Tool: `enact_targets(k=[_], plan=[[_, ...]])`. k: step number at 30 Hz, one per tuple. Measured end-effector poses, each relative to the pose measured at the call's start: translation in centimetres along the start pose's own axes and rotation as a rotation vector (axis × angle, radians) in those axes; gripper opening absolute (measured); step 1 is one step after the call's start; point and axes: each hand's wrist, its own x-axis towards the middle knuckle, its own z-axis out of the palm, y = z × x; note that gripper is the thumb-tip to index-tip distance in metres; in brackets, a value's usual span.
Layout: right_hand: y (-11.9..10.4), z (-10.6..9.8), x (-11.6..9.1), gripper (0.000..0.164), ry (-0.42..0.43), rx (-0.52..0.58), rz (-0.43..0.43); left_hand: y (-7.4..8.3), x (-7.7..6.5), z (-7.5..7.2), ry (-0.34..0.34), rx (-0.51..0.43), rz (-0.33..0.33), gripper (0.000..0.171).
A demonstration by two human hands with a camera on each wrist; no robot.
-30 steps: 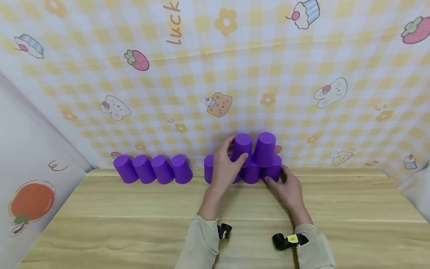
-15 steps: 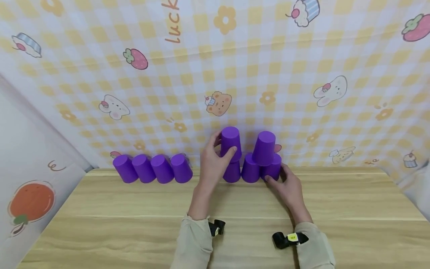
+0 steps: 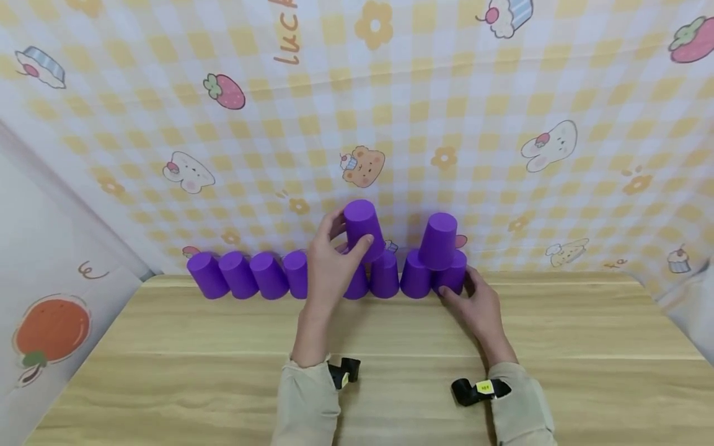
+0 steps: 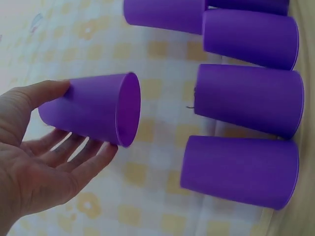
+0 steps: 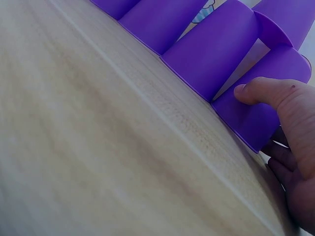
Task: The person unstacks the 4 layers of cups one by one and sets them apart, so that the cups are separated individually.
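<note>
In the head view my left hand [image 3: 326, 266] grips an upside-down purple cup [image 3: 361, 226], thumb in front and fingers behind. The left wrist view shows this cup [image 4: 91, 105] held apart from the row, its open mouth facing the standing cups [image 4: 241, 169]. My right hand [image 3: 476, 310] holds the rightmost cup [image 3: 454, 279] of the bottom row, its thumb [image 5: 256, 91] lying on the front wall. One upside-down cup [image 3: 439, 241] rests across that cup and its neighbour [image 3: 414, 279]. Two more cups of this row, a middle one [image 3: 385, 279] and one partly hidden [image 3: 358, 286], stand to the left.
Several more purple cups [image 3: 240, 275] stand upside down in a row at the left, the nearest partly behind my left hand. A checked cloth backdrop [image 3: 474, 93] rises behind the cups. The wooden table [image 3: 401, 384] extends toward me, and each wrist carries a black camera.
My left hand has carried its cup leftward and slightly up, away from the cup on the upper level. My right hand stays at the rightmost bottom cup.
</note>
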Motion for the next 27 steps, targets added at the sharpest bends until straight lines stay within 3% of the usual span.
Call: enact_targets(k=[3,9,14,21,27], plan=[[0.0,0.1,0.0,0.07,-0.002,0.005,-0.004,0.5,-0.2,-1.2,-0.01,0.023,0.0,0.055],[0.3,-0.2,0.0,0.069,0.015,-0.014,0.001,0.9,-1.1,-4.5,-0.037,0.154,0.022,0.055],[0.5,-0.1,0.1,0.069,0.001,-0.007,-0.002,0.4,-1.7,-7.3,-0.021,0.247,0.021,0.055],[0.5,-0.1,0.0,0.069,0.008,-0.011,-0.011,-0.1,-1.7,-10.6,-0.071,0.377,0.008,0.054],[0.1,-0.1,0.0,0.069,0.005,-0.015,-0.011,-1.6,-3.1,-13.3,-0.088,0.47,-0.063,0.054]])
